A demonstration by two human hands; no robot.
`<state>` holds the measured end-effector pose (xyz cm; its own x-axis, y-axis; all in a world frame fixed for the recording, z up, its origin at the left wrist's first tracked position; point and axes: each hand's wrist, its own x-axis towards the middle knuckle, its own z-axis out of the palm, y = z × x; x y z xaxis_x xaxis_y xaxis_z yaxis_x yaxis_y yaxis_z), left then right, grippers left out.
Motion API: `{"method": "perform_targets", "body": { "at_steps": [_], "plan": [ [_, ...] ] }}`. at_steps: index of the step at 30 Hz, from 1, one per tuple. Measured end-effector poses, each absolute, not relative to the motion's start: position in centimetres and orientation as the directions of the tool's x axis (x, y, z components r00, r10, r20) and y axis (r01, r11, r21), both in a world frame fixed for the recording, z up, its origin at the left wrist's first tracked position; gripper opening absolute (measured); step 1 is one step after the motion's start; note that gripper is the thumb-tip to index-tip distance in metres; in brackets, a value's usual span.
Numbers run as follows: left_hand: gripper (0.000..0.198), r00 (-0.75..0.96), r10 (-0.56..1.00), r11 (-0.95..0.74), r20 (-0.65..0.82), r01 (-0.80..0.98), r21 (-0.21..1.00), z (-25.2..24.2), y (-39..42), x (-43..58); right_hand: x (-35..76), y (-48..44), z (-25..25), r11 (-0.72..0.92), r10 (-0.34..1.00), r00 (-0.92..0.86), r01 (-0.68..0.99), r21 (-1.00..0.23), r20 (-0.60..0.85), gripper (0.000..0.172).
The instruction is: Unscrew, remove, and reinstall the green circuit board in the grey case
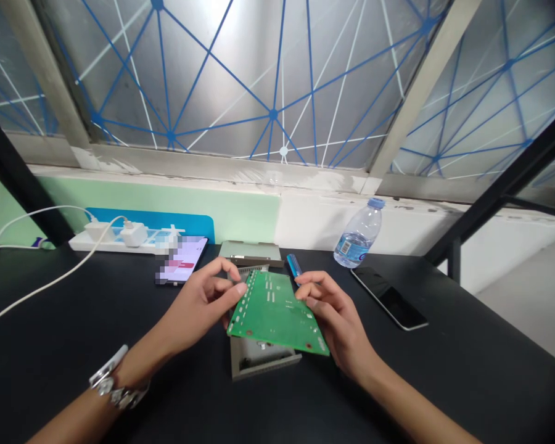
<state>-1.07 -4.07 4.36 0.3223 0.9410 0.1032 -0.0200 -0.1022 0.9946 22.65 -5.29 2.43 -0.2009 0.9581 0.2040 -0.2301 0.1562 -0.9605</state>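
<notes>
Between my two hands is a green circuit board (277, 314), tilted above an open grey metal case (263, 372). My left hand (210, 294) pinches the board's left edge with the thumb on top. Along the right edge, the fingers of my right hand (333, 314) grip it. Most of the case's inside is hidden under the board. Behind it lies a grey metal cover (254, 251), flat on the table. A blue tool handle (293, 265) rests beside the cover, its near end hidden by the board and hand.
A water bottle (359, 234) stands at the back right, near a dark-screened phone (388, 297). On the left, a lit phone (185, 260) leans by a white power strip (115, 237) with cables (60, 285) trailing across the black table (176, 394). A wall and window frame bound the back.
</notes>
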Motion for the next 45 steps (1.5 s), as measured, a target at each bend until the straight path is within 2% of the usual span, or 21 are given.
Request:
{"method": "perform_targets", "body": {
  "at_steps": [6,11,18,20,23,27,30,34,37,42,45],
  "plan": [
    [0.031,0.300,0.948,-0.098,0.104,-0.037,0.995,4.2,-3.8,-1.0,22.5,-5.4,2.6,0.251,0.936,-0.210,-0.172,-0.953,0.284,0.020],
    [0.051,0.309,0.950,-0.051,0.043,0.017,0.999,3.7,-3.4,-1.1,22.5,-5.4,2.5,0.238,0.925,-0.259,-0.177,-0.955,0.278,0.023],
    [0.046,0.341,0.940,-0.030,-0.009,0.109,0.994,2.9,-2.8,-1.6,22.4,-5.2,2.4,0.185,0.925,-0.285,-0.236,-0.954,0.250,0.025],
    [0.047,0.329,0.944,-0.010,-0.027,0.110,0.994,2.9,-2.8,-1.5,22.3,-5.4,2.6,0.150,0.916,-0.325,-0.270,-0.951,0.236,0.032],
    [0.050,0.307,0.950,0.020,-0.052,0.108,0.994,3.0,-2.9,-1.3,22.2,-5.8,2.9,0.106,0.878,-0.421,-0.294,-0.950,0.228,0.052],
    [0.054,0.265,0.964,0.007,-0.025,0.069,0.998,3.0,-3.0,-0.9,22.0,-6.4,2.9,0.098,0.835,-0.509,-0.233,-0.967,0.207,0.078],
    [0.050,0.313,0.950,-0.014,0.013,0.001,1.000,2.9,-3.3,-0.6,21.9,-7.0,2.8,0.129,0.819,-0.540,-0.159,-0.979,0.196,0.090],
    [0.050,0.373,0.928,0.019,0.023,-0.109,0.994,2.8,-4.1,-0.2,21.6,-8.0,2.9,0.183,0.828,-0.534,-0.036,-0.982,0.174,0.096],
    [0.053,0.388,0.918,-0.020,0.085,-0.169,0.985,2.7,-4.6,0.0,21.3,-8.7,3.1,0.188,0.846,-0.511,0.020,-0.982,0.151,0.095],
    [0.063,0.404,0.905,-0.069,0.130,-0.162,0.984,2.7,-4.8,0.2,20.9,-9.1,3.2,0.276,0.812,-0.547,0.052,-0.960,0.204,0.095],
    [0.057,0.400,0.909,-0.045,0.115,-0.181,0.982,2.7,-4.8,0.3,21.1,-9.1,3.1,0.341,0.785,-0.571,0.075,-0.937,0.240,0.101]
  ]
}}
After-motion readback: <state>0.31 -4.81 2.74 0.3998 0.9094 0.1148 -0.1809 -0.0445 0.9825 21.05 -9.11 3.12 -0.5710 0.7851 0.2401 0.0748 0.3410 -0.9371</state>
